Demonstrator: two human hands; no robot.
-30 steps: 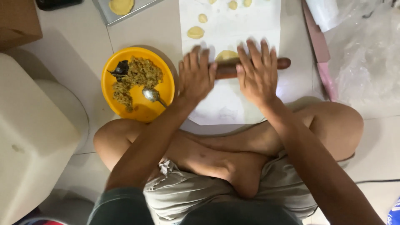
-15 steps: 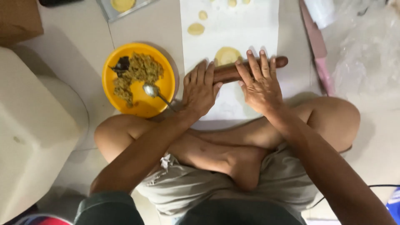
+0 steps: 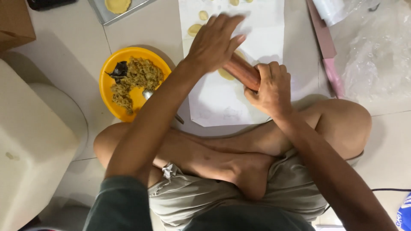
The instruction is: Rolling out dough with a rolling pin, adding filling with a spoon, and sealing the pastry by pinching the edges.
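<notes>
A single head-worn camera looks almost straight down, close over the seated person's crossed legs, taking in the pale tiled floor (image 3: 64, 47) ahead and the white paper sheet (image 3: 257, 38) near the top edge.

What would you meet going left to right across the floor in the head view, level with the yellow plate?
Yellow plate of crumbly filling → white sheet with the brown rolling pin → pink strip → clear plastic wrap.

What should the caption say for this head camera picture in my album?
Sitting cross-legged, right hand grips a wooden rolling pin over dough on white paper; left hand reaches forward.
</notes>
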